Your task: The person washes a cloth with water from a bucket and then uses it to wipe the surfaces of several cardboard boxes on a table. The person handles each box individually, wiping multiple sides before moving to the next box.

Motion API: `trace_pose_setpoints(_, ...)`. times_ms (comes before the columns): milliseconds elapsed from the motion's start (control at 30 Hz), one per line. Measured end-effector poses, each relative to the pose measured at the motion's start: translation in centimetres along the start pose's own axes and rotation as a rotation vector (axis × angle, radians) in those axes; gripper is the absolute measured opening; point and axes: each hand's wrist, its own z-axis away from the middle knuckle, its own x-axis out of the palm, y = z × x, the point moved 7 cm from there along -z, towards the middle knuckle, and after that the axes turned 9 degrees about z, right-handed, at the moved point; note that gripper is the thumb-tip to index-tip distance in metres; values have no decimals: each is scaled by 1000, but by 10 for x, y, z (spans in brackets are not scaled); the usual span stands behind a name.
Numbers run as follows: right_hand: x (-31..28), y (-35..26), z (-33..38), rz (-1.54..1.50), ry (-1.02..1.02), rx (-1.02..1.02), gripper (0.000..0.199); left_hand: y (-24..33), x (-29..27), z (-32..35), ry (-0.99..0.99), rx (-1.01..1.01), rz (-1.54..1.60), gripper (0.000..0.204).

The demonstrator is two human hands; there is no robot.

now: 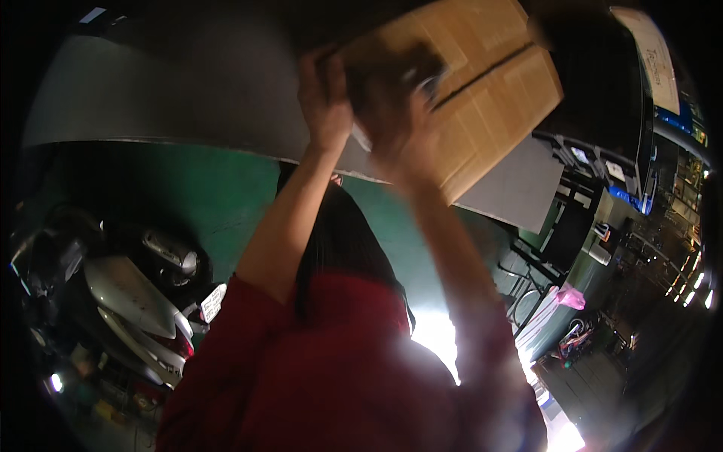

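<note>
Box in my fingers: matt brown corrugated cardboard, dry and slightly rough. My sleeve is soft red cloth. Scooter bodywork is glossy smooth plastic. Floor is matt green.

right hand: motion-blurred | cardboard box: top cut off by edge

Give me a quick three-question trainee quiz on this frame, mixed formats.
1. True or false: both hands are on the cardboard box.
2. Which hand looks blurred: A) left hand B) right hand?
3. Fill in: the sleeves are ___ in colour.

Key: 1 true; 2 B; 3 red.
</note>
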Motion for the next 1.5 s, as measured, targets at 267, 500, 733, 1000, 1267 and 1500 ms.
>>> trace_pose_setpoints(267, 31, 223, -101, 450, 39, 462, 43, -14, 5, -1, 46, 57, 273, 19)
trace_pose_setpoints(500, 48, 136, -87, -46, -135, 321, 41, -13, 4, 0, 88, 75, 317, 25)
trace_pose_setpoints(733, 33, 26, -91, -4, -135, -202, 39, -15, -6, 4, 28, 29, 261, 35)
trace_pose_setpoints(1000, 39, 289, -185, 267, 85, 699, 41, -20, 17, 5, -62, 32, 365, 34)
trace_pose_setpoints(1267, 78, 163, -145, 310, -171, 180, 32, -17, 5, -2, -102, 62, 159, 34)
trace_pose_setpoints(1500, -55, 351, -39, 359, -22, 578, 28, -11, 9, 3, -133, -54, 136, 34)
